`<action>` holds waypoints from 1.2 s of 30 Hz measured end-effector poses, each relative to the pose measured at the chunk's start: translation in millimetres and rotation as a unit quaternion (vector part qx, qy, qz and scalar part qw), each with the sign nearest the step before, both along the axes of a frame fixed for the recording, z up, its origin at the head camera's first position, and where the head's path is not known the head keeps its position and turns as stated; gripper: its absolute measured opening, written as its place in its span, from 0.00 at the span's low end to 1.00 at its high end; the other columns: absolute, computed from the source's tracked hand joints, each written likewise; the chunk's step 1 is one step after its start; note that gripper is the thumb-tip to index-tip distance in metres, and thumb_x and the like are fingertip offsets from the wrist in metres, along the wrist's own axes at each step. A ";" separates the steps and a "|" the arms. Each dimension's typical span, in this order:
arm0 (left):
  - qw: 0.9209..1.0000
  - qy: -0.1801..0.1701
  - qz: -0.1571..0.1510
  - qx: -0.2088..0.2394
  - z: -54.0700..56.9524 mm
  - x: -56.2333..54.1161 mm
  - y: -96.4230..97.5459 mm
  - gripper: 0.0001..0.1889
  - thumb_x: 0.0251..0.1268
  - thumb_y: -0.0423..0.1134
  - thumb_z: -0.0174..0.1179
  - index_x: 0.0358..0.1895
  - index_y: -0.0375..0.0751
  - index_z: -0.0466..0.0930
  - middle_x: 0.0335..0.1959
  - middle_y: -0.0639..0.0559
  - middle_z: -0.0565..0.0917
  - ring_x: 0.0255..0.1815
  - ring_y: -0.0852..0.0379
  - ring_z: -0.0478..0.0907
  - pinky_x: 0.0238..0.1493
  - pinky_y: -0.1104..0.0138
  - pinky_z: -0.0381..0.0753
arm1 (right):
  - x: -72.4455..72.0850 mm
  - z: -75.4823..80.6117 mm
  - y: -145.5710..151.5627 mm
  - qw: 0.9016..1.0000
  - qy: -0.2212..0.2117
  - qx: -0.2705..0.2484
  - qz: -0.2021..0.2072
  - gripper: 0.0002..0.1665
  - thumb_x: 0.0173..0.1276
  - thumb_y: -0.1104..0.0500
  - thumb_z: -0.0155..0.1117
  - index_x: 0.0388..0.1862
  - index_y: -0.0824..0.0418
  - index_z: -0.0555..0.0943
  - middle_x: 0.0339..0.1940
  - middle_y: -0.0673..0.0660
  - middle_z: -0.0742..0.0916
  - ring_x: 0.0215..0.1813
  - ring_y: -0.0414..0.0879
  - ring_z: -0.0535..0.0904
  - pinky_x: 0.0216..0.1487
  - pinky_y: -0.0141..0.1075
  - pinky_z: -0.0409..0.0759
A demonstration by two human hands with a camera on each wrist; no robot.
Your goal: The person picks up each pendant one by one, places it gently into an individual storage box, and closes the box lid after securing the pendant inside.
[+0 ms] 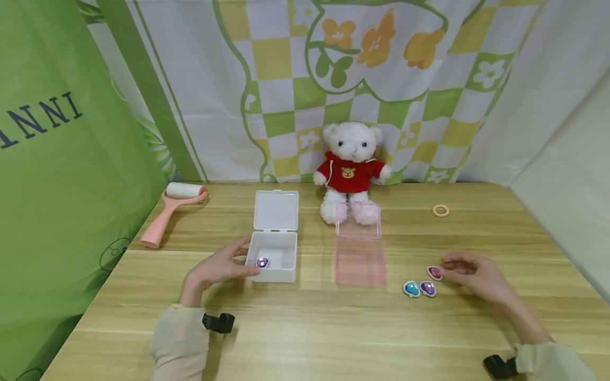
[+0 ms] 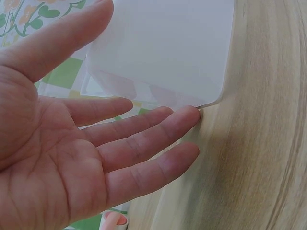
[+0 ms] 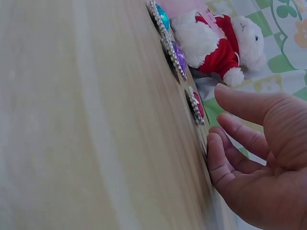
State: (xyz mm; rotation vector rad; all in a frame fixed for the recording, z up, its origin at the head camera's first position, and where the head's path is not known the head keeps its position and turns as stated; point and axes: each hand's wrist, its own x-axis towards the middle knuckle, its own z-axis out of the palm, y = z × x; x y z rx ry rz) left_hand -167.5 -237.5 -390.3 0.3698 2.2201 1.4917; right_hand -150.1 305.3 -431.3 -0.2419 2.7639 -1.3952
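A small white lidded box (image 1: 272, 257) stands with its lid up, and a purple gem (image 1: 262, 262) lies inside it. My left hand (image 1: 221, 270) is at the box's left side, thumb by the front corner; in the left wrist view its fingers (image 2: 148, 139) are spread and fairly straight. On the right lie a red gem (image 1: 434, 273), a blue gem (image 1: 411, 289) and a second purple gem (image 1: 428, 288), each with a sparkling rim. Beside the red gem is my right hand (image 1: 478, 275); the right wrist view shows a gap between its loosely bent fingers (image 3: 218, 158) and that gem (image 3: 195, 106).
A pink see-through box (image 1: 360, 262), lid raised, stands in the middle. Behind it a white teddy bear (image 1: 350, 172) in a red top sits against the curtain. A pink-handled roller (image 1: 167, 214) lies at the left, a pale ring (image 1: 440, 210) at the back right.
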 end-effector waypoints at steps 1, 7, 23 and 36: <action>1.000 -0.001 0.000 0.000 0.2 0.0 0.1 0.43 0.59 0.38 0.67 0.73 0.33 0.51 0.62 0.26 0.67 0.56 0.38 0.73 0.52 0.53 0.76 | 0.3 0.1 -1.0 1.000 0.000 0.007 0.001 0.24 0.63 0.60 0.69 0.52 0.74 0.77 0.44 0.63 0.85 0.38 0.31 0.80 0.37 0.27 0.78; 1.000 -0.001 -0.002 -0.001 0.2 -0.2 -0.4 0.43 0.59 0.38 0.67 0.72 0.33 0.51 0.61 0.26 0.68 0.56 0.38 0.73 0.51 0.54 0.76 | 2.4 4.5 -6.5 0.999 -0.018 0.029 -0.003 0.26 0.61 0.56 0.71 0.53 0.71 0.79 0.44 0.62 0.85 0.36 0.34 0.78 0.35 0.29 0.76; 1.000 -0.008 0.001 -0.001 0.0 -0.3 -0.6 0.43 0.59 0.38 0.67 0.73 0.34 0.50 0.62 0.26 0.67 0.56 0.36 0.73 0.50 0.53 0.76 | 2.0 3.5 -13.3 0.998 -0.015 0.065 -0.003 0.27 0.54 0.57 0.76 0.50 0.70 0.81 0.35 0.56 0.83 0.32 0.36 0.73 0.31 0.29 0.73; 1.000 0.005 -0.002 -0.005 -1.9 -1.2 -0.7 0.43 0.60 0.39 0.67 0.73 0.33 0.51 0.61 0.27 0.68 0.58 0.36 0.72 0.52 0.53 0.75 | -0.2 2.9 -17.6 0.992 0.035 0.123 -0.002 0.22 0.53 0.57 0.77 0.44 0.67 0.83 0.30 0.53 0.83 0.28 0.34 0.70 0.28 0.30 0.70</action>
